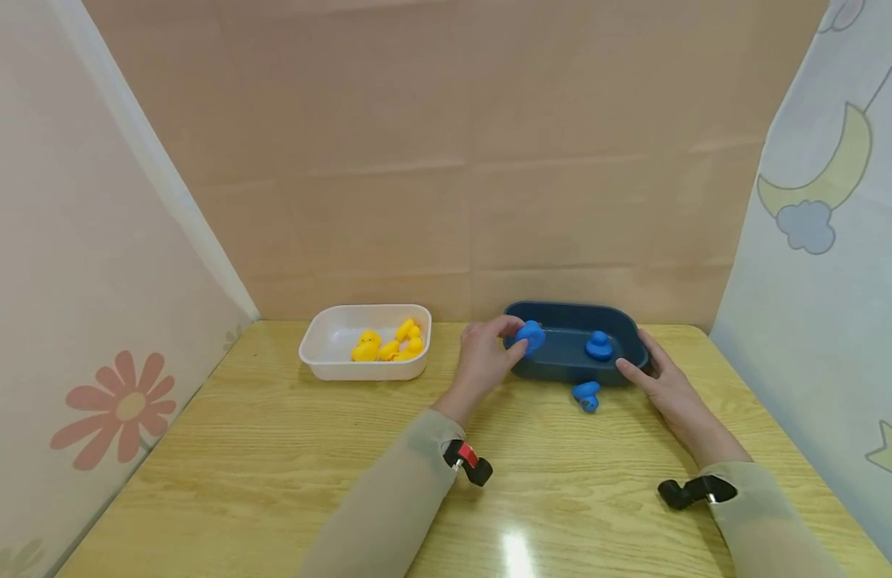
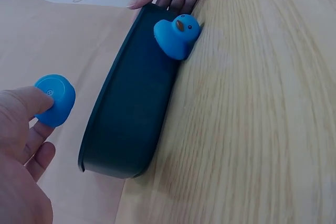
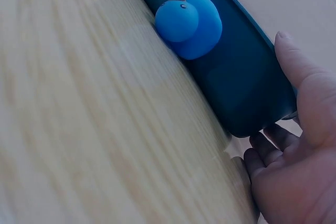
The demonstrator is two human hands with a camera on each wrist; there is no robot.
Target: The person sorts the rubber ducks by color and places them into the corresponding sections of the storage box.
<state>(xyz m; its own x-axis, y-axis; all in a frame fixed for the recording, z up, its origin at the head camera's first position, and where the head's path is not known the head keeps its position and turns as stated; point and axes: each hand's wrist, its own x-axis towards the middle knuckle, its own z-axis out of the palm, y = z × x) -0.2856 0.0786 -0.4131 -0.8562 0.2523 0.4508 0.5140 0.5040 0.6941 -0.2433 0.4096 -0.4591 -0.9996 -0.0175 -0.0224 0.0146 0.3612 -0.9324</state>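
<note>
A blue rubber duck [image 1: 530, 337] is pinched between the thumb and fingers of my left hand [image 1: 483, 360], above the left end of a dark blue tray [image 1: 561, 373]. The left wrist view shows the flat underside of this held duck [image 2: 55, 98]. At the tray's right end, my right hand [image 1: 665, 385] grips the end wall, thumb at one side and fingers curled at the other [image 3: 310, 108]. Inside the tray sits a second blue duck [image 1: 599, 346]. A third blue duck [image 1: 586, 396] lies on the table against or just before the tray's front wall.
To the left stands a white tray [image 1: 323, 371] with several yellow rubber ducks [image 1: 389, 350] in it. Both trays are near the back of the wooden table [image 1: 272, 466], before a brown paper backdrop [image 1: 417, 201]. Patterned panels [image 1: 814, 305] border both sides.
</note>
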